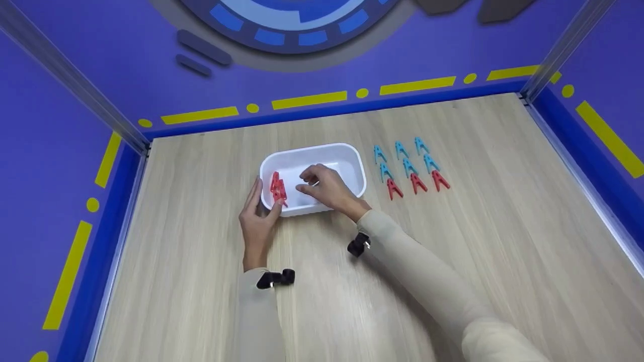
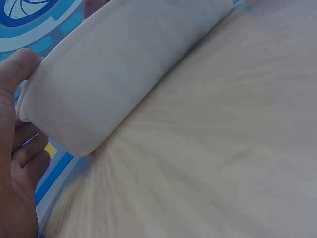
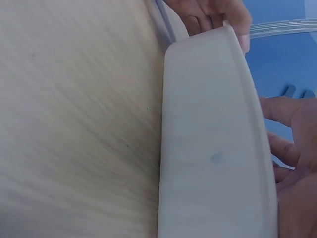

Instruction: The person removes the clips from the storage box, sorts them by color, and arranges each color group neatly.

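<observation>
A white plastic box (image 1: pixel 314 151) with rounded corners stands on the table. Several red clothespins (image 1: pixel 277 188) lie heaped at its left end. My left hand (image 1: pixel 257 226) grips the near left corner of the box, thumb over the rim and fingers along the outer wall; in the left wrist view the thumb (image 2: pixel 22 67) hooks over the lip. Over the middle of the box is my right hand (image 1: pixel 327 188), its fingers loosely bent, a gap between thumb and fingertips and nothing visible between them. In the right wrist view its fingers (image 3: pixel 280 109) extend past the near rim.
To the right of the box, clothespins stand out in neat rows: two rows of blue clothespins (image 1: pixel 407 166) behind one row of red clothespins (image 1: pixel 417 184). Blue-purple panels (image 1: pixel 302 85) with yellow marks close off the back and sides of the wooden table (image 1: pixel 201 251).
</observation>
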### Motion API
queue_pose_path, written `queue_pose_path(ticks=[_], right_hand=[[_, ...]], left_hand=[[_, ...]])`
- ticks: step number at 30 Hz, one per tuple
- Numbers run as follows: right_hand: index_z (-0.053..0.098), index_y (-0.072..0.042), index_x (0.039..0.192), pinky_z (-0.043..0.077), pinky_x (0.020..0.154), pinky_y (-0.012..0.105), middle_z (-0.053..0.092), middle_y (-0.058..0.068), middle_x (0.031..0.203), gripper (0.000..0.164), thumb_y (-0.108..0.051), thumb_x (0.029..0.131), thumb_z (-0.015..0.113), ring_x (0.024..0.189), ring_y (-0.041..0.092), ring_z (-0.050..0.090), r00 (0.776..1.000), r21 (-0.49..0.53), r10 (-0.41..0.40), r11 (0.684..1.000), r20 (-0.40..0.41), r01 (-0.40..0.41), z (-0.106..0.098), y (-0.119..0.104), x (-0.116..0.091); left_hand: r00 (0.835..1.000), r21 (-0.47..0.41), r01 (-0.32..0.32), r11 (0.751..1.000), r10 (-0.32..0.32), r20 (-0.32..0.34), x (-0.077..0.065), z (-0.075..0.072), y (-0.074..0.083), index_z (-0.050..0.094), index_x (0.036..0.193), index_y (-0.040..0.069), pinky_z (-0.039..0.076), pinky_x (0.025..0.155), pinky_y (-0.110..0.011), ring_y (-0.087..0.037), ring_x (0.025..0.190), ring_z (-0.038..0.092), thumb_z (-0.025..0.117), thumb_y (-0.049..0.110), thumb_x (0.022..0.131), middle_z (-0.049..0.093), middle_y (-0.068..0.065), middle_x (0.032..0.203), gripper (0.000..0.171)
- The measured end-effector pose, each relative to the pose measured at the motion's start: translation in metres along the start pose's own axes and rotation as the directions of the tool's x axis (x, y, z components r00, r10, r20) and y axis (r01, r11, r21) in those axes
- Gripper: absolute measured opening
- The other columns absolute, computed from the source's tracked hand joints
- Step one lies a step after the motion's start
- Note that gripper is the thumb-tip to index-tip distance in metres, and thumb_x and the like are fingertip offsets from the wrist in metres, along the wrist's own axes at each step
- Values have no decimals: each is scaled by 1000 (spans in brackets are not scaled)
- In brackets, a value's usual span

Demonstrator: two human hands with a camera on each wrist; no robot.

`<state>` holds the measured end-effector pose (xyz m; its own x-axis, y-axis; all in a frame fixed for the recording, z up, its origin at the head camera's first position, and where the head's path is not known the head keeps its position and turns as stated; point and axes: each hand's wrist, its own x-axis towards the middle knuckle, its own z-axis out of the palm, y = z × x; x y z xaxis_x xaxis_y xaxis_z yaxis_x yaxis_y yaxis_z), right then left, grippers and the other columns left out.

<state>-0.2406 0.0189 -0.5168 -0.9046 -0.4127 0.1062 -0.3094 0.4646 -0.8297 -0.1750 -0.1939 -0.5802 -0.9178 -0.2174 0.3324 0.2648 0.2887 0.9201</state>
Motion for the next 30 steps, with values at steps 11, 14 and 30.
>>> queue_pose_path(ticks=[11, 14, 30], right_hand=[[72, 7, 119, 57, 94, 33, 74, 15, 108, 35, -18, 97, 81, 103, 27, 70, 993, 18, 57, 998, 102, -59, 7, 3, 25], [72, 7, 119, 57, 93, 32, 74, 15, 107, 35, -19, 97, 80, 102, 26, 69, 989, 14, 65, 998, 135, -67, 10, 4, 30], [71, 2, 117, 55, 83, 30, 72, 12, 105, 33, -25, 99, 78, 91, 19, 63, 967, -58, 133, 991, 218, -123, 26, 7, 46]], left_hand=[[1000, 27, -6, 1000, 6, -13, 2, 0, -1, 51, 155, 0, 31, 125, -30, -22, 151, 41, 85, 10, 90, 49, -11, 161, 73], [1000, 29, -13, 999, 14, -14, 2, -1, -2, 51, 155, 0, 32, 125, -31, -23, 151, 41, 85, 11, 90, 49, -12, 161, 74], [999, 10, -44, 999, 44, -18, 1, 0, -2, 53, 153, -2, 32, 125, -34, -30, 151, 42, 86, 8, 89, 50, -16, 159, 72]])
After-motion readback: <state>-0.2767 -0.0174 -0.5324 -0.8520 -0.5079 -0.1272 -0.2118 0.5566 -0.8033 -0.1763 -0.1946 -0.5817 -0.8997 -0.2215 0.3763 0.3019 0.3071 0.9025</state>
